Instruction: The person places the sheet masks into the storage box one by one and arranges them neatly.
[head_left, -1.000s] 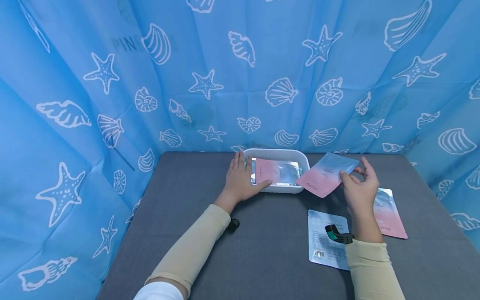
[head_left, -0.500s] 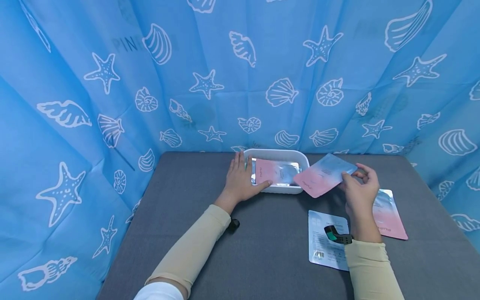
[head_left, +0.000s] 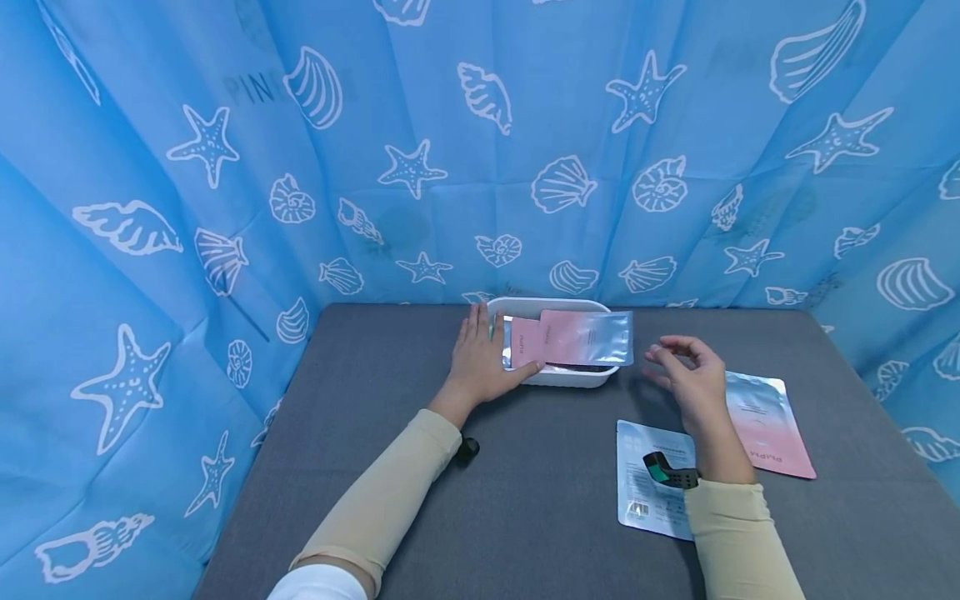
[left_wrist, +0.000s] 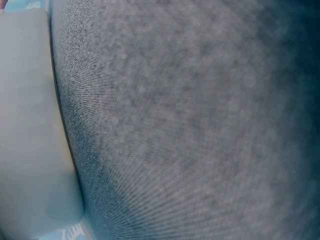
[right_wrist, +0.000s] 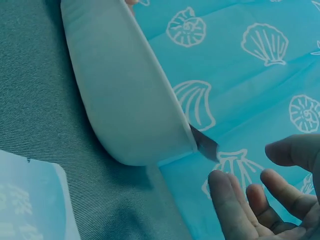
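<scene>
A white plastic bin (head_left: 577,378) stands at the back of the table with pink-and-blue foil sachets in it. The top sachet (head_left: 588,337) lies across the others, its silvery blue end jutting over the bin's right rim. My left hand (head_left: 482,357) rests on the bin's left end, fingers straight and thumb along the front rim. To the right of the bin, my right hand (head_left: 693,379) hovers with loosely bent fingers, holding nothing. In the right wrist view, its fingers (right_wrist: 227,205) are apart from the sachet corner (right_wrist: 206,145) that sticks out past the rim.
A light-blue sachet (head_left: 651,483) lies back side up on the grey table (head_left: 540,500), partly under my right wrist. Another pink-and-blue sachet (head_left: 772,425) lies to the right of that wrist. A blue shell-print curtain (head_left: 480,167) hangs behind the table.
My right hand has let go of the sachet it was pinching, which now lies on top in the bin. That hand has drawn back slightly. The left hand stays still.
</scene>
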